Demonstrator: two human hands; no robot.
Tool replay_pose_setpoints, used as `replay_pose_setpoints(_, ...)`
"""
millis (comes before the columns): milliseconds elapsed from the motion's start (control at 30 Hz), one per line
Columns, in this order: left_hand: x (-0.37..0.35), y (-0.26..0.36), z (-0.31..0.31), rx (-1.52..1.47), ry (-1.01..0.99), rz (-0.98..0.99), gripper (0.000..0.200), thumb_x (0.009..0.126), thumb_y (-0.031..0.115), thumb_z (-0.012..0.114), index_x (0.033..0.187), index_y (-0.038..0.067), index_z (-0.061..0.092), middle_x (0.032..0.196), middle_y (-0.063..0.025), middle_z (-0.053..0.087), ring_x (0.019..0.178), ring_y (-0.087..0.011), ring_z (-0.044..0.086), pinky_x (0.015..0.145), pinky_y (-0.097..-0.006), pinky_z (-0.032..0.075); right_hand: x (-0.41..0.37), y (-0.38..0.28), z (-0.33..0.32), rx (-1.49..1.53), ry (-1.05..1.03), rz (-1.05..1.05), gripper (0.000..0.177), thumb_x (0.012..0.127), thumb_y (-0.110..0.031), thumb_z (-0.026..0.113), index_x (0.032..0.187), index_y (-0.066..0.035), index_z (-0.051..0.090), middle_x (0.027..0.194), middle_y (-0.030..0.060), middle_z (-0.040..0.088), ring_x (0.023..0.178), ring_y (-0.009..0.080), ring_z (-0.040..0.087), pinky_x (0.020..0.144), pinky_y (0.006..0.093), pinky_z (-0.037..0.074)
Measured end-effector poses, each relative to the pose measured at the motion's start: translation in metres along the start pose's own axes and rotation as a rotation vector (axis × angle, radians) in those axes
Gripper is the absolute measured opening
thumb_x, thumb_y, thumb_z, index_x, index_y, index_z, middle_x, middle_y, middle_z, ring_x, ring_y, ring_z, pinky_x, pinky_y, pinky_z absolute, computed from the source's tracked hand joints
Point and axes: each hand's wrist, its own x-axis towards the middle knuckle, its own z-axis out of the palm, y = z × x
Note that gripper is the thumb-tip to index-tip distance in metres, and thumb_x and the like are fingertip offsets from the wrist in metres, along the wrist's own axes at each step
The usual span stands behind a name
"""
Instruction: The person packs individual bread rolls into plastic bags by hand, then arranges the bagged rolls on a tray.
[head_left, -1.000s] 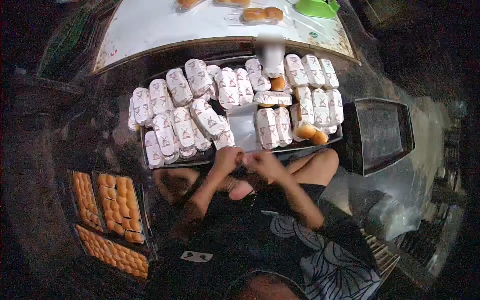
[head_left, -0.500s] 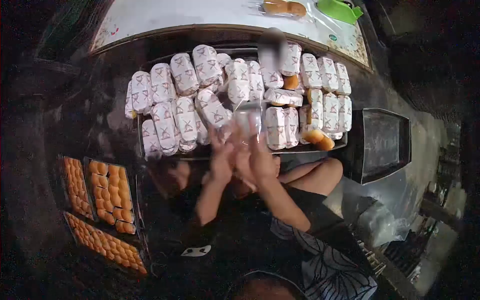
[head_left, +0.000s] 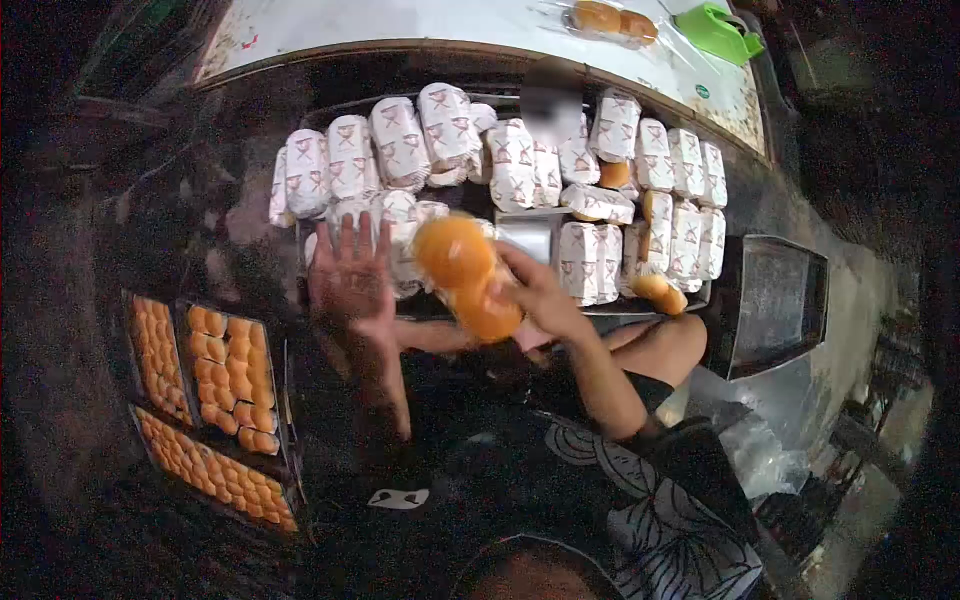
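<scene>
Here's the right hand [head_left: 541,298] gripping a joined pair of buns [head_left: 457,252], up over the near edge of the large tray [head_left: 600,310] of paper-wrapped buns [head_left: 402,142]; left hand [head_left: 352,290] open, palm up, holding nothing, just beside them!

Worn on the head, the camera looks forward and steeply down, with the left hand [head_left: 352,285], right hand [head_left: 535,298] and paired buns [head_left: 458,262] close below and the white table [head_left: 420,20] farther off.

A green plastic item [head_left: 716,36] sits on the white table [head_left: 400,20].
</scene>
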Motion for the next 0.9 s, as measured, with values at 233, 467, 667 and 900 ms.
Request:
replay_pose_setpoints(233, -0.036, -0.060, 0.033, 0.200, -0.081, -0.124, 0.057, 0.082, 0.017, 0.045, 0.131, 0.022, 0.016, 0.125, -0.0204, 0.030, 0.112, -0.0351, 0.039, 0.086, -0.0545, 0.038, -0.048, -0.040, 0.003, -0.364, 0.235, 0.010, 0.041, 0.081, -0.029, 0.048, 0.107, 0.002, 0.049, 0.094, 0.0252, 0.054, 0.089, 0.0391, 0.053, 0.079, 0.0415, 0.040)
replay_pose_setpoints(467, -0.078, -0.089, 0.046, 0.442, -0.287, -0.171, 0.062, 0.081, 0.009, 0.050, 0.132, 0.017, 0.015, 0.117, -0.0186, 0.039, 0.106, -0.0339, 0.046, 0.090, -0.0473, 0.038, -0.059, -0.043, -0.003, -0.384, 0.474, 0.181, 0.053, 0.075, -0.049, 0.054, 0.081, 0.003, 0.060, 0.067, 0.0204, 0.058, 0.063, 0.0319, 0.059, 0.057, 0.0392, 0.045)
replay_pose_setpoints(667, -0.038, -0.053, 0.043, 0.151, -0.140, -0.583, 0.026, 0.088, 0.025, 0.038, 0.106, 0.007, 0.043, 0.103, -0.0131, 0.053, 0.104, -0.0316, 0.047, 0.092, -0.0476, 0.036, -0.106, -0.005, -0.010, 0.177, 0.124, 0.112, 0.052, 0.080, -0.039, 0.053, 0.111, 0.002, 0.045, 0.099, 0.0101, 0.055, 0.094, 0.0191, 0.050, 0.083, 0.0291, 0.038)
replay_pose_setpoints(900, -0.064, -0.055, 0.084, -0.459, 0.082, -0.696, 0.046, 0.083, 0.019, 0.045, 0.119, -0.006, 0.031, 0.119, -0.0227, 0.039, 0.112, -0.0328, 0.039, 0.097, -0.0443, 0.029, -0.125, -0.012, 0.004, 0.365, 0.215, -0.034, 0.045, 0.080, -0.030, 0.052, 0.110, 0.003, 0.045, 0.099, 0.0070, 0.054, 0.092, 0.0165, 0.050, 0.083, 0.0278, 0.039)
